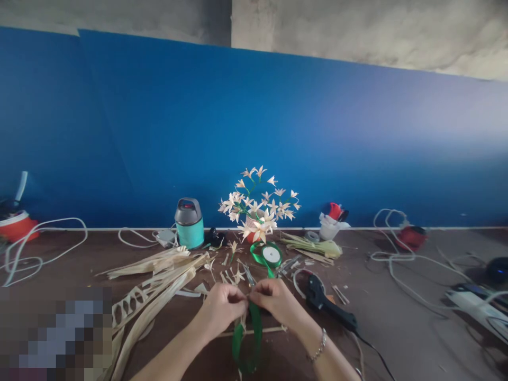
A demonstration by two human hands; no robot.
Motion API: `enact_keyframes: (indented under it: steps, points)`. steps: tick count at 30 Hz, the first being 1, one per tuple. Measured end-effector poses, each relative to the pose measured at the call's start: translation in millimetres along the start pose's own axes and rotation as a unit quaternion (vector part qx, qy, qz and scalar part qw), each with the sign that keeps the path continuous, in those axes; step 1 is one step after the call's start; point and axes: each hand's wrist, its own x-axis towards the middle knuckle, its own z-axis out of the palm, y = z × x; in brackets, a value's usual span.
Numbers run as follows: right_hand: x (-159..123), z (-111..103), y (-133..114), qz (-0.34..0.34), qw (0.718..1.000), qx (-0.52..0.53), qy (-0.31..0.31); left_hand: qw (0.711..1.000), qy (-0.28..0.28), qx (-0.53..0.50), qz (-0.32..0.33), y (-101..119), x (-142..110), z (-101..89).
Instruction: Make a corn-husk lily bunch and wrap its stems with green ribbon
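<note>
My left hand (225, 306) and my right hand (277, 300) meet low in the middle of the head view, both pinched closed. A green ribbon (257, 330) hangs in a loop beneath them, rising to my right fingertips. What my left fingertips pinch is hidden; a pale husk strip (240, 320) shows just below them. Beyond my hands, a white spool (271, 254) of the same green ribbon lies on the table. Scissors (249, 275) lie partly hidden just past my fingers. Loose pale flowers (238, 275) lie near my left hand.
A pot of pale husk flowers (260, 211) stands at the back. Dried husks (159, 296) spread at left, near a teal-and-grey container (189, 225). A black glue gun (331, 307) with a cord lies right of my hands. White cables (397, 259) and a power strip (476, 312) are farther right.
</note>
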Motion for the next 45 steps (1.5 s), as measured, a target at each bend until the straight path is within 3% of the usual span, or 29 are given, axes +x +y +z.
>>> enact_keyframes:
  steps: [5, 12, 18, 21, 25, 39, 45]
  points:
    - [0, -2, 1, 0.001, 1.0, -0.012, 0.008, 0.998, -0.032, -0.031, -0.036, 2, -1, -3.4]
    - [1, -3, 6, 0.025, 0.998, 0.053, -0.005, 0.992, -0.063, -0.094, -0.061, -2, -1, -2.8]
    - [0, -2, 2, 0.011, 0.997, 0.074, -0.003, 0.992, -0.05, -0.106, -0.056, -4, 1, -1.8]
    - [3, -5, 3, -0.022, 0.996, 0.074, 0.045, 0.993, -0.014, -0.103, -0.057, 3, 1, -6.0]
    - [9, -8, 10, -0.064, 0.99, 0.014, 0.123, 0.995, 0.033, -0.082, -0.046, 8, 1, -12.9]
    - [4, 5, 18, -0.116, 0.97, -0.158, 0.141, 0.991, 0.032, -0.1, -0.081, 9, 0, -16.5]
    - [2, 9, 20, -0.137, 0.94, -0.271, 0.153, 0.993, 0.038, -0.082, -0.081, 9, -1, -17.9]
